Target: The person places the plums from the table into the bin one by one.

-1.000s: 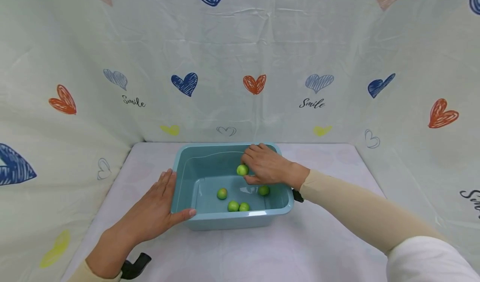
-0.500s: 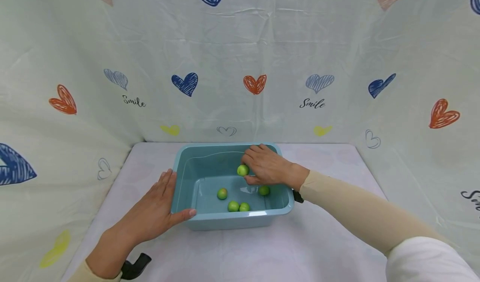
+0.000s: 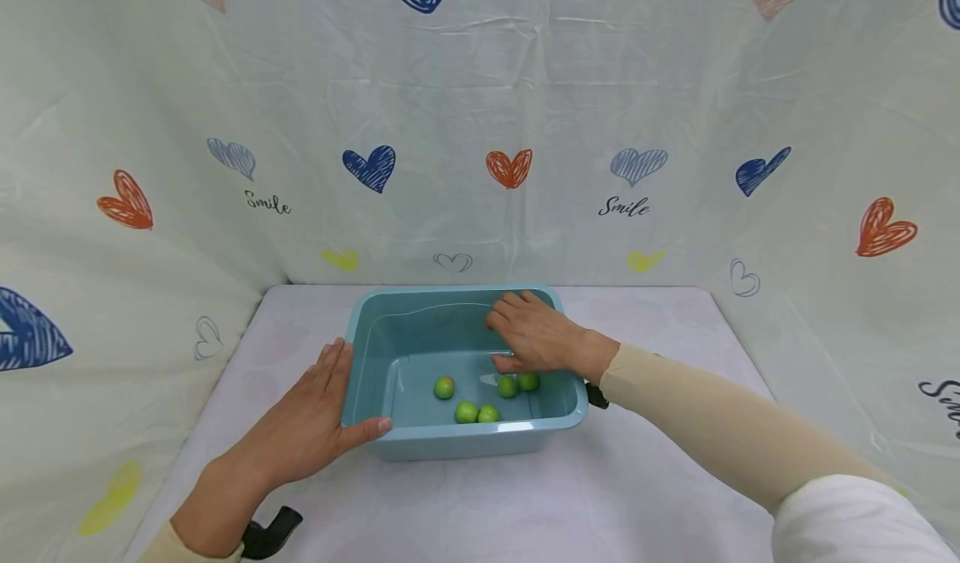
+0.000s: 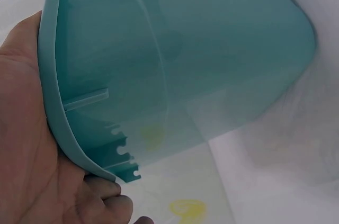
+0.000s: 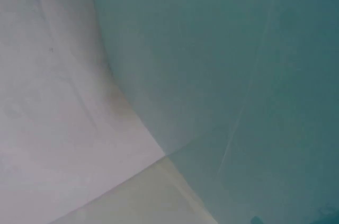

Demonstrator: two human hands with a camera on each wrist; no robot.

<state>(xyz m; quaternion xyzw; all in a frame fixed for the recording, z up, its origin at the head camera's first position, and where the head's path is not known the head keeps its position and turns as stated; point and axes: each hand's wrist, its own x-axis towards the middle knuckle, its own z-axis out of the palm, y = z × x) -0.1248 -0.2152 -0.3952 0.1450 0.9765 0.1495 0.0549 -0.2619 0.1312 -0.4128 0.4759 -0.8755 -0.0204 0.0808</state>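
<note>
A blue-green plastic basin (image 3: 457, 444) stands on the white-covered table. Several small round green fruits lie on its floor: one fruit (image 3: 507, 386) sits beside another fruit (image 3: 528, 381) just below my right hand (image 3: 538, 330). That hand hangs inside the basin's right half with thumb and fingers apart, and no fruit shows between them. My left hand (image 3: 300, 421) rests along the left rim, its fingers straight and its thumb laid on the front rim. The left wrist view shows the palm (image 4: 24, 128) against the basin's rim. In the right wrist view only the basin wall (image 5: 222, 65) appears, without the hand.
Two touching fruits (image 3: 477, 413) lie near the basin's front wall, and a single fruit (image 3: 444, 387) lies left of them. A white curtain (image 3: 450, 88) printed with hearts surrounds the table (image 3: 637, 496). A black strap end (image 3: 272, 532) sticks out at the left wrist.
My right hand has let go of the green fruit it was holding; the fruit has dropped to the basin floor beside another one. The left hand has not moved.
</note>
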